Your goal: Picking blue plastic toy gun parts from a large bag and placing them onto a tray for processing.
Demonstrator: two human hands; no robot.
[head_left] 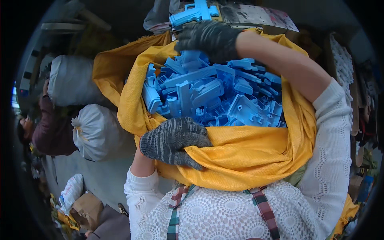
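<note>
My left hand (175,141), in a grey knit glove, grips the folded near rim of a yellow woven sack (248,146). The sack's mouth is wide, and light-blue plastic pieces (200,90), several shaped like toy pistol shells, fill it. Across the sack's far edge reaches my right hand (209,39), in a dark grey glove and smeared by motion. Its fingers are too blurred to show whether they hold anything. Just beyond it a light-blue toy pistol (194,15) lies on a surface, partly cut off by the top edge of the view.
White stuffed sacks (96,130) stand to the left, beside a person in a dark sleeve (50,124). A brown paper bag (87,208) lies at the lower left. Behind the yellow sack is a stained board (256,17). Stacked white items (342,60) line the right side.
</note>
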